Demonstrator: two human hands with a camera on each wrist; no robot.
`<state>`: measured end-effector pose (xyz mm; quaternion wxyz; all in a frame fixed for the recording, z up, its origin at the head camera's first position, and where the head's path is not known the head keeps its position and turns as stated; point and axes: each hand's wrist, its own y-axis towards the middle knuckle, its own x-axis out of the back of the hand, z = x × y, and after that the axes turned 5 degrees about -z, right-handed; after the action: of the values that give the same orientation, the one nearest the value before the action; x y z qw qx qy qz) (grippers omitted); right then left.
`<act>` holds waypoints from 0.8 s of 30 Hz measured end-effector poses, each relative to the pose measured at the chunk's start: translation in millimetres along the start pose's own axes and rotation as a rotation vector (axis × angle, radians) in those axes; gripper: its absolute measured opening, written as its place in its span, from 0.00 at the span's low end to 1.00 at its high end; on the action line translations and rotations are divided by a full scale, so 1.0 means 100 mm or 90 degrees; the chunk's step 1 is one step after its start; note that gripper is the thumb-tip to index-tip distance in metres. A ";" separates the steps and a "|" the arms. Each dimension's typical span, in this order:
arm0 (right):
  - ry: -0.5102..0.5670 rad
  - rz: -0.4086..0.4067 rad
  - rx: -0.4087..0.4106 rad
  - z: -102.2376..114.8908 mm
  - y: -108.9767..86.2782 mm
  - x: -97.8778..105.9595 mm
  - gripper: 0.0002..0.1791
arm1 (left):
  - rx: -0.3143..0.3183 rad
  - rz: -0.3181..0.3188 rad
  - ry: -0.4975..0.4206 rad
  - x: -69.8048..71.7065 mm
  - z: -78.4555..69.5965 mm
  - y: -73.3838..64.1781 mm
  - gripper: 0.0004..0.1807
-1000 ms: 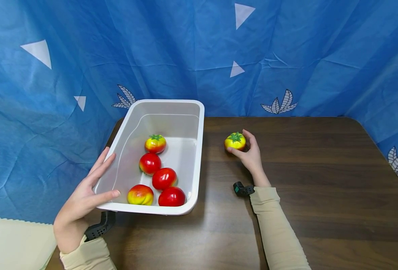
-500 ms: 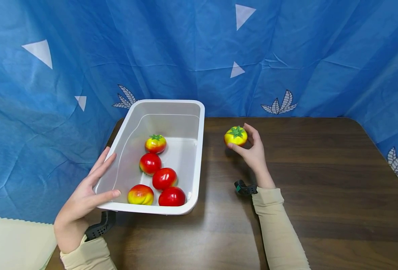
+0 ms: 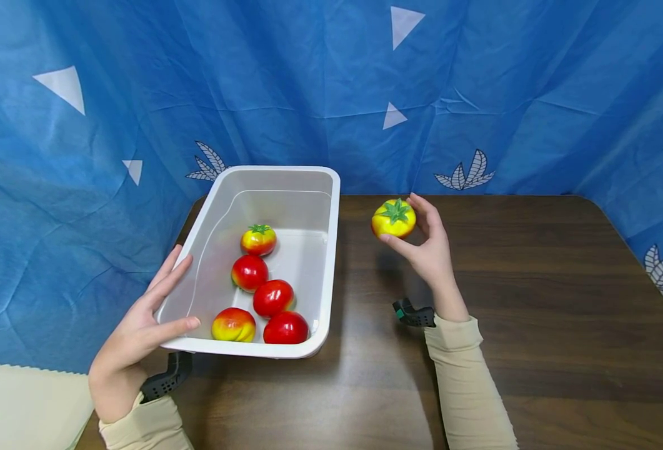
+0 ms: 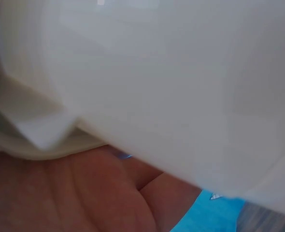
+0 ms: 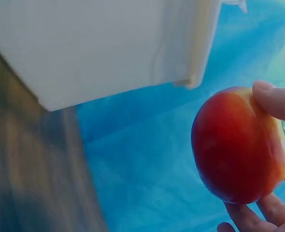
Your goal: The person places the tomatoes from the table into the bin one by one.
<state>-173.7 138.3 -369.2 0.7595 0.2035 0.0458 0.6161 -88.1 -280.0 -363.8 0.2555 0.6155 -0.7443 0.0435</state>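
Note:
My right hand [image 3: 429, 247] holds a yellow-and-red toy tomato [image 3: 392, 220] with a green leafy top, thumb at the near side and fingers behind. It hangs above the table, right of a white plastic bin [image 3: 335, 250]. In the right wrist view the tomato's red underside [image 5: 236, 150] shows between thumb and fingers. My left hand [image 3: 140, 331] grips the bin's near left corner, with thumb and fingers over the rim. In the left wrist view, the palm [image 4: 84, 188] lies against the bin's rim. Inside the bin sits a similar toy tomato [image 3: 259, 241].
Also in the bin lie several shiny red round pieces, such as one red fruit [image 3: 274, 298], and a red-and-yellow fruit [image 3: 234, 325]. The dark wooden table [image 3: 533, 300] stretches right of the bin. A blue curtain [image 3: 331, 81] closes off the back and sides.
My right hand has lifted the toy tomato off the table, up and toward the back. The left hand and the bin have stayed in place.

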 end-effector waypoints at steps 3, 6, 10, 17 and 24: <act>0.003 -0.001 0.019 0.07 -0.02 0.01 0.39 | 0.002 0.000 0.000 0.00 0.00 0.00 0.50; 0.006 0.000 0.038 0.14 -0.03 0.02 0.39 | 0.002 0.001 -0.002 0.00 0.00 0.00 0.50; 0.008 0.003 0.056 0.22 -0.06 0.04 0.39 | 0.003 0.002 0.000 0.00 0.00 0.00 0.50; 0.020 0.010 0.073 0.33 -0.11 0.05 0.40 | 0.002 0.007 0.022 0.01 -0.01 -0.01 0.49; 0.039 0.018 0.105 0.29 -0.12 0.05 0.42 | 0.007 0.012 0.040 0.02 0.00 -0.01 0.48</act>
<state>-152.4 134.4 -346.4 0.7297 0.2468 0.1166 0.6269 -87.4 -282.3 -363.1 0.2751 0.6084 -0.7412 0.0697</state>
